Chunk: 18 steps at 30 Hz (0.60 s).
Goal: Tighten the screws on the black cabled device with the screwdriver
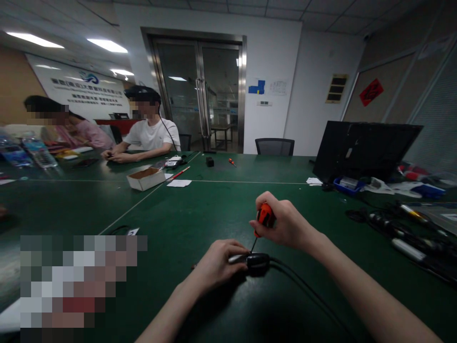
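Note:
My right hand is wrapped round the red and black handle of a screwdriver, held upright and slightly tilted. Its thin shaft points down to the near end of a black device, where the tip's exact contact is too small to tell. My left hand grips the silvery left part of this device between thumb and fingers, low over the green table. A black cable runs from the device's right side toward the bottom right.
A white open box, a red pencil-like stick, paper and a second screwdriver lie farther back. At right are a monitor, a blue tray and cables. Two people sit at left; a pixelated area covers the lower left.

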{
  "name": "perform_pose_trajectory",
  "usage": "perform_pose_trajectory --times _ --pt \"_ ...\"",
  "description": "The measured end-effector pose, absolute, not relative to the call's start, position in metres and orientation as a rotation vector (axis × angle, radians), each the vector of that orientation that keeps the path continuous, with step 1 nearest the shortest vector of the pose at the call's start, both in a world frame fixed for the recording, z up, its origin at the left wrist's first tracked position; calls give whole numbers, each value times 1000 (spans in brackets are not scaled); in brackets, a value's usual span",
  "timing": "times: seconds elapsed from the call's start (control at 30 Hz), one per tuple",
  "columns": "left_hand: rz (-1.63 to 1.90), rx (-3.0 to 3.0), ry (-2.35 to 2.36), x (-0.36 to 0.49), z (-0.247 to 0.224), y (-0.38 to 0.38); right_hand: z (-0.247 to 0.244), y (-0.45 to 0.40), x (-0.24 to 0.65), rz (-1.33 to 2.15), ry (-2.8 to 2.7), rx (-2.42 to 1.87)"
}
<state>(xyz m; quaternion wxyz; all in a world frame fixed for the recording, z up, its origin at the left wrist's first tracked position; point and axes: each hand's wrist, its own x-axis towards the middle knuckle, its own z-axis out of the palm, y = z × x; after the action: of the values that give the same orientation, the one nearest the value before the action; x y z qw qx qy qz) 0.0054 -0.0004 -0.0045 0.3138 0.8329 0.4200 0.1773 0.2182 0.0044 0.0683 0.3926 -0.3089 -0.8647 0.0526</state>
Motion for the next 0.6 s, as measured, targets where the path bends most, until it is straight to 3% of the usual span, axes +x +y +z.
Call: perform_pose_trajectory --times 0.6 --pt "393 2293 1021 1 -9 5 60 7 207 302 -2224 -779"
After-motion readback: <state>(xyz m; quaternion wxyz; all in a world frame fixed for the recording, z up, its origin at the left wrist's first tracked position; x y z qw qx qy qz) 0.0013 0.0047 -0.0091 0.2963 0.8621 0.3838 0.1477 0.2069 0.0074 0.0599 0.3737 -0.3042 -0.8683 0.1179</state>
